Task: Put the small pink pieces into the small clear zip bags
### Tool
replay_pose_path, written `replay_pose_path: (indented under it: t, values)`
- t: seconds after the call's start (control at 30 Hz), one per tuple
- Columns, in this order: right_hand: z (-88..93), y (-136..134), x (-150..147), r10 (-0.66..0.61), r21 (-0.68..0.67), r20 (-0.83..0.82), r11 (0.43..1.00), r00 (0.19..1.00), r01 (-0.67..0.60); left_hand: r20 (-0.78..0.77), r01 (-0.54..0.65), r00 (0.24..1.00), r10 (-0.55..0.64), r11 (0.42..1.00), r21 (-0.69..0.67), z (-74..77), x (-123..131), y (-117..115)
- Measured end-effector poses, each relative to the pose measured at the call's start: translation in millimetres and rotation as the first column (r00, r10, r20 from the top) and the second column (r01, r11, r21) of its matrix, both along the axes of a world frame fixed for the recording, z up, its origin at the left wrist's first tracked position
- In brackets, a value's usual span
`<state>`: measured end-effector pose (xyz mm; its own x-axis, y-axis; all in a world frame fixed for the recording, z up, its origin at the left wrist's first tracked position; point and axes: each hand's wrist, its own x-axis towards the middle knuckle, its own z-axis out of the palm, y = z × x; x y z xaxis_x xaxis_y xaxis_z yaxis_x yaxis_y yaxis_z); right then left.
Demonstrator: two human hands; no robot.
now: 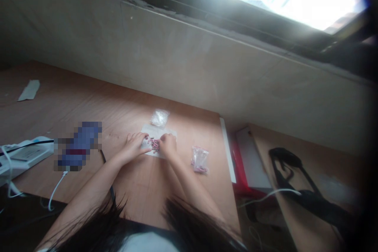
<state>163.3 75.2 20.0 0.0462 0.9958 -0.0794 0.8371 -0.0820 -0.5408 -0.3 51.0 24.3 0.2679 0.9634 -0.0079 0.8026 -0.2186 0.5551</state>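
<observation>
Our left hand (132, 148) and right hand (168, 145), fingers curled, flank pink beads (154, 145) on a white paper sheet (156, 130); any pinch cannot be seen.

left hand grip (132, 147): fingers resting on white paper sheet (150, 129), beside pink beads (154, 145) | right hand grip (168, 145): curled just right of beads | clear plastic bag (160, 117): just beyond sheet | small bag of pink beads (200, 160): right of sheet | wooden tabletop (88, 106): carries all, white power strip (23, 157) at left
</observation>
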Motion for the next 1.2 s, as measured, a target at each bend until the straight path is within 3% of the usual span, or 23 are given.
replay_pose_path:
  t: [0.23, 0.53, 0.63, 0.77, 0.9, 0.97, 1.07, 1.2]
  values:
    - [-10.2, 4.6, 3.8, -0.002, -0.035, -0.061, 0.999, 0.998, 0.0, -0.006, -0.003, 1.0, 0.003, 1.0, -0.001, -0.6, 0.7, 1.3]
    - [-4.8, 3.2, 12.9, 0.05, -0.018, -0.132, 0.998, 0.99, -0.053, -0.034, -0.019, 0.999, 0.019, 1.0, -0.001, -4.5, 4.3, 3.2]
    - [5.7, -0.6, 7.1, 0.039, -0.036, -0.249, 0.998, 0.968, -0.05, -0.022, -0.014, 1.0, 0.013, 1.0, -0.005, -2.4, 5.8, 2.2]
    - [17.0, -10.4, -2.2, 0.105, -0.061, -0.458, 0.987, 0.883, -0.149, -0.01, -0.001, 1.0, 0.001, 1.0, 0.002, -1.9, 7.5, 2.8]
    - [5.6, -17.2, 4.8, 0.069, -0.004, -0.286, 0.997, 0.956, -0.073, -0.019, -0.016, 1.0, 0.016, 1.0, 0.009, -4.0, 5.4, 3.8]
    - [-6.1, -19.0, 11.9, 0.116, -0.014, -0.191, 0.993, 0.975, -0.121, -0.021, -0.023, 1.0, 0.023, 1.0, 0.008, -4.0, 3.9, 3.4]
    - [-20.3, -20.3, 18.5, 0.173, 0.011, -0.145, 0.985, 0.974, -0.173, -0.017, -0.029, 0.999, 0.029, 1.0, -0.005, -0.7, 3.8, 1.4]
    - [-24.1, -18.2, 18.0, 0.175, 0.041, -0.142, 0.984, 0.974, -0.171, -0.003, -0.024, 1.0, 0.024, 0.999, -0.028, 6.8, 7.8, -2.6]
